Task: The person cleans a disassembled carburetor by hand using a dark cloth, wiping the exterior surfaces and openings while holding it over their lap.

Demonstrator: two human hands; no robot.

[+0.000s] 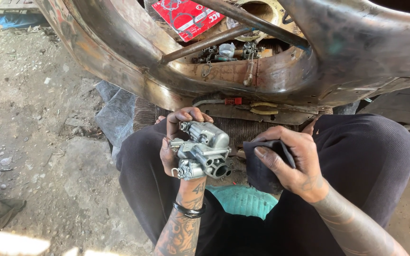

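My left hand (172, 142) grips a silver metal carburettor (203, 150), held up over my lap with its round bore facing down and right. My right hand (294, 159) holds a folded dark cloth (262, 166) just to the right of the carburettor, a small gap between them. Both forearms rise from the bottom of the view, and a black band sits on my left wrist (189, 210).
A rusty curved metal body shell (134, 61) spans the top, with small metal parts (226, 51) and a red packet (186, 16) inside. A red-handled tool (232, 101) and yellow-handled pliers (263, 108) lie on its ledge. Green stool (243, 199) beneath me; dirt floor (29, 118) to the left.
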